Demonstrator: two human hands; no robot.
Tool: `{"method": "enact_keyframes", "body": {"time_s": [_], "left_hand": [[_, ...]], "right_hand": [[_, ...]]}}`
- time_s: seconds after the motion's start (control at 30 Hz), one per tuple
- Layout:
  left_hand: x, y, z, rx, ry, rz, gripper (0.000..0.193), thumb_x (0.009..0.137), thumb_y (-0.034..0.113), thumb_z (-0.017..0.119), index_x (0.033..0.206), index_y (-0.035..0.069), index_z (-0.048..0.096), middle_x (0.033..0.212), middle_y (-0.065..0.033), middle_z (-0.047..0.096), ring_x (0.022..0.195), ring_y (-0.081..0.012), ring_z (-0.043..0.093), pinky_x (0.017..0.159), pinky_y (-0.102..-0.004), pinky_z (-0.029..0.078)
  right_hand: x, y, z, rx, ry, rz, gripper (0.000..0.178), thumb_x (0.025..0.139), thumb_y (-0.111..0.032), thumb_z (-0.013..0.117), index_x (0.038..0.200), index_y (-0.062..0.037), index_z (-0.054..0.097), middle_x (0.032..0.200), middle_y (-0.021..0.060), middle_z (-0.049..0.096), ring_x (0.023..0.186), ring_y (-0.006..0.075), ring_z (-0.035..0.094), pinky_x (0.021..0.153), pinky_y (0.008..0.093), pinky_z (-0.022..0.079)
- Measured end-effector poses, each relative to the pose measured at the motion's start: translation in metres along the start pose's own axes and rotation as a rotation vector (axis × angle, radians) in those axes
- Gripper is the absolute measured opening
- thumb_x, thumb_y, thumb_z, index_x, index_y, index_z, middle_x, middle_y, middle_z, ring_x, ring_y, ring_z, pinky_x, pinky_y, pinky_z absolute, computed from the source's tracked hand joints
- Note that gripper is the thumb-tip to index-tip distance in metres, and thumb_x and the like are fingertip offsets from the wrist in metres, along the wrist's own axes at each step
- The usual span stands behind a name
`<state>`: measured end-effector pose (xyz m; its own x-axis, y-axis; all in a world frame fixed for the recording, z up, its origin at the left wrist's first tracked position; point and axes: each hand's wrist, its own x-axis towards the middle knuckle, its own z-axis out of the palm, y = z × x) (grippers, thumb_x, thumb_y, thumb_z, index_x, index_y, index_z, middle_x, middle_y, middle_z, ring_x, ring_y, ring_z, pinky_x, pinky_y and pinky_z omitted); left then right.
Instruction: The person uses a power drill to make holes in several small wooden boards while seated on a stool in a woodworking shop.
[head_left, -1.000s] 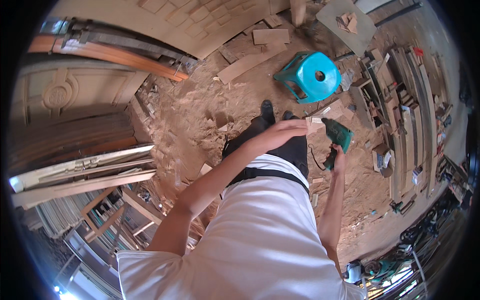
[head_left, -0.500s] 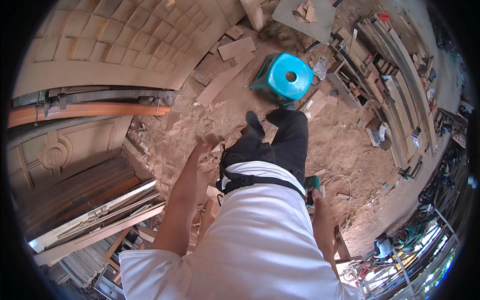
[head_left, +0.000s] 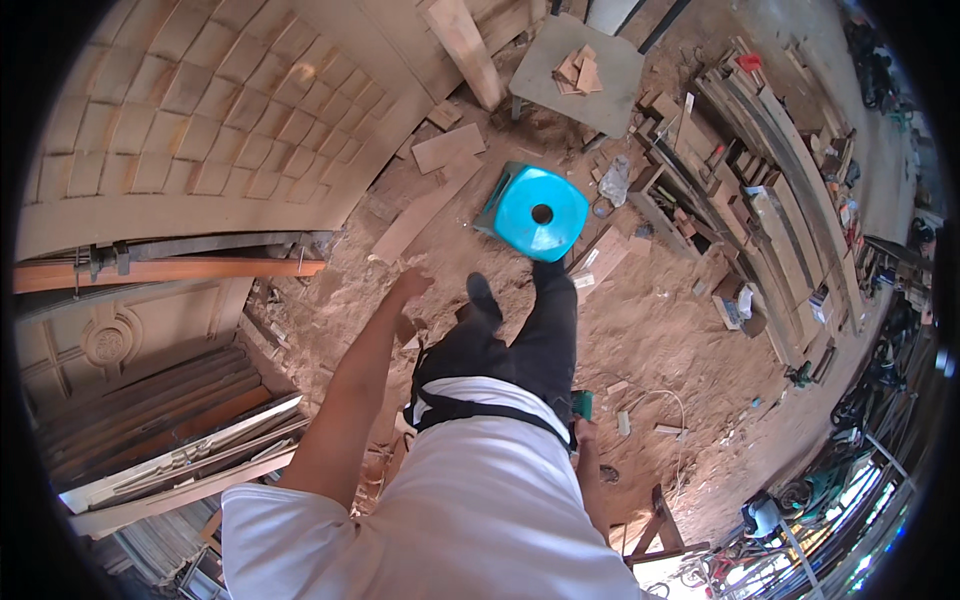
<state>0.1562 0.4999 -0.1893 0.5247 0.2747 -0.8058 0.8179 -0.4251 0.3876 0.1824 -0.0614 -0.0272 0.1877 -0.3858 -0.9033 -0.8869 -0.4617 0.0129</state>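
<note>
My left hand (head_left: pixel 412 284) hangs in the air to the left of my legs, its fingers loosely stretched and nothing seen in them. At my right hip, my right hand (head_left: pixel 586 432) is closed round a green tool (head_left: pixel 582 404). Only part of that tool shows, so its exact kind is unclear. Ahead of my feet stands a turquoise plastic stool (head_left: pixel 561 205) with a round hole in its seat. One of my feet is close to the stool's near edge, partly hidden by it.
Flat boards (head_left: pixel 430 205) lie on the dusty ground. Beyond the stool, a low grey table (head_left: pixel 540 70) carries wood offcuts (head_left: pixel 577 72). Long planks (head_left: pixel 800 180) are piled at right. Carved panels (head_left: pixel 150 310) and stacked timber (head_left: pixel 150 420) line the left. A thin cord (head_left: pixel 682 420) curls at right.
I have moved forward, so the stool sits nearer my feet and lower in view. My left hand has risen slightly in view; my right hand still grips the green tool.
</note>
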Motion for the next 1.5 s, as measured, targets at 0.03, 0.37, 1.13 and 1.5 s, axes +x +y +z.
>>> {"method": "enact_keyframes", "body": {"time_s": [0.03,0.37,1.13,1.5], "left_hand": [[0.022,0.014,-0.015,0.009,0.05,0.105,0.06,0.084,0.037,0.067,0.135,0.006,0.055,0.118,-0.0178,0.068,0.106,-0.0272,0.066,0.09,-0.0375,0.052],[0.07,0.328,0.051,-0.042,-0.015,0.387,0.044,0.089,0.029,0.065,0.126,0.006,0.06,0.106,-0.0177,0.071,0.09,-0.0267,0.07,0.08,-0.0411,0.055],[0.119,0.433,0.056,0.421,-0.294,0.37,0.04,0.089,0.02,0.055,0.128,0.009,0.056,0.121,-0.0204,0.063,0.111,-0.0381,0.061,0.093,-0.0492,0.049],[0.236,0.45,0.004,0.637,-0.282,0.473,0.047,0.086,0.021,0.059,0.131,0.01,0.054,0.128,-0.0138,0.06,0.12,-0.0302,0.058,0.097,-0.0462,0.048]], "right_hand": [[0.017,-0.006,0.007,0.025,-0.023,-0.038,0.036,0.077,-0.033,0.073,0.086,0.0022,0.069,0.075,0.0134,0.066,0.061,0.0237,0.064,0.059,0.0389,0.053],[0.096,-0.1,-0.067,0.03,0.082,-0.07,0.029,0.081,-0.023,0.067,0.072,0.0046,0.062,0.06,0.0115,0.061,0.047,0.0238,0.064,0.044,0.0395,0.051],[0.121,-0.233,-0.113,-0.366,0.156,-0.212,0.032,0.079,-0.028,0.072,0.077,0.0036,0.069,0.076,0.0155,0.069,0.064,0.0252,0.067,0.064,0.0402,0.053],[0.125,-0.309,-0.111,-0.064,0.241,-0.151,0.023,0.08,-0.022,0.07,0.077,0.0004,0.065,0.066,0.0067,0.065,0.046,0.0207,0.06,0.049,0.0369,0.05]]}}
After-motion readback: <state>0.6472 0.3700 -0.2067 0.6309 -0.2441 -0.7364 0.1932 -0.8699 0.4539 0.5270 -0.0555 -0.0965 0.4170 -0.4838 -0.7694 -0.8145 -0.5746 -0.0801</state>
